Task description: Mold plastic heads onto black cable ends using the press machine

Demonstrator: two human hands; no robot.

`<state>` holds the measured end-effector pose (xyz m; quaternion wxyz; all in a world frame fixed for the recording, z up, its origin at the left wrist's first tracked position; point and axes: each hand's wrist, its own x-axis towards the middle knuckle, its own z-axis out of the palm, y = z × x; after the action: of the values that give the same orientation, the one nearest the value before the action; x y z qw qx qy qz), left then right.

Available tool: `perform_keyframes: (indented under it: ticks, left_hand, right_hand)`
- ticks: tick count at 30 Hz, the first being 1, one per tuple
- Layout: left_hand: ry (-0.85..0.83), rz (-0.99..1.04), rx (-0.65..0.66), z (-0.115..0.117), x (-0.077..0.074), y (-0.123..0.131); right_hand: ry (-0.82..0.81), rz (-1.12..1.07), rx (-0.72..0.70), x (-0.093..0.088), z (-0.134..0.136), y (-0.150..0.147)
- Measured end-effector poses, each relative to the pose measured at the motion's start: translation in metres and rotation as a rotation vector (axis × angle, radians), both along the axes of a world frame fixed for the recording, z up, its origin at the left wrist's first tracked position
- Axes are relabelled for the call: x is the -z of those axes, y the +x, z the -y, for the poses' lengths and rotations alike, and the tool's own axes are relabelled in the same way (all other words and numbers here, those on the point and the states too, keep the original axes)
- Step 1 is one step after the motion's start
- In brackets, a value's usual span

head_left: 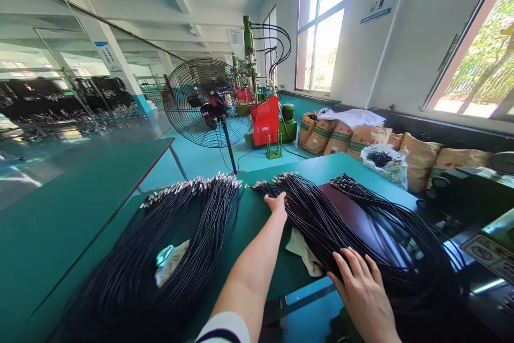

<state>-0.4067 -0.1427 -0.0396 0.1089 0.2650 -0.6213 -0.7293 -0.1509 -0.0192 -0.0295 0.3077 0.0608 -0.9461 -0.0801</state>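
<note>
While the left cable bundle (172,246) is lying fanned on the green counter (252,225) with a pale cloth (171,263) tucked in it, no hand is touching it. Its near loops are hanging over the counter's front edge, so their own weight could be dragging the bundle off.

The left hand (277,205) is reaching far forward and touching the plug end of the right cable bundle (321,214). Its fingertips are hiding among the wires, so I cannot tell if it is gripping or just pressing. Risk: with the arm stretching that far, control is looking poor. A tug on a few strands could be snagging the neighbours and tangling the fan.

A white rag (305,254) is lying partly under this bundle and could be getting dragged along with it. A dark red board (361,220) is showing between the strands, and wires could be sliding off its smooth face.

The right hand (361,292) is resting on the bundle's near part, at the counter edge. Its fingers (349,263) are spreading flat and open, pinning rather than gripping. With only that light pin, the overhanging loops could be slipping to the floor.

At far right, loops are draping close to a dark machine (461,193) and could be catching on it.
</note>
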Motion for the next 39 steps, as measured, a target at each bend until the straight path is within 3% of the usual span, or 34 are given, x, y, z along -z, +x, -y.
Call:
perform_keyframes:
  ticks: [7,13,17,21,24,28,33,39]
  left_hand:
    - [-0.492,-0.008,0.416,-0.007,-0.007,-0.006]
    - [-0.802,0.011,0.671,-0.026,-0.017,-0.017]
    - [-0.936,-0.012,0.826,-0.051,-0.029,-0.026]
    - [-0.953,-0.069,0.933,-0.089,-0.033,-0.029]
    - [-0.905,-0.103,1.003,-0.101,-0.031,-0.037]
    - [-0.777,-0.092,1.059,-0.075,-0.029,-0.058]
    - [-0.685,0.081,1.056,-0.034,-0.021,-0.07]
    - [-0.649,0.198,1.097,-0.036,-0.022,-0.069]
  right_hand:
    - [-0.032,-0.002,0.05,0.002,-0.002,-0.001]
    - [-0.017,0.007,0.089,0.005,-0.003,-0.003]
    - [-0.02,0.014,0.097,0.005,-0.006,-0.005]
    - [-0.039,-0.02,0.125,0.003,-0.009,-0.009]
    - [-0.05,-0.011,0.137,0.0,-0.009,-0.01]
    - [-0.074,0.015,0.135,-0.003,-0.007,-0.01]
    - [-0.082,0.02,0.119,-0.002,-0.007,-0.007]
    - [-0.067,-0.003,0.117,-0.001,-0.008,-0.006]
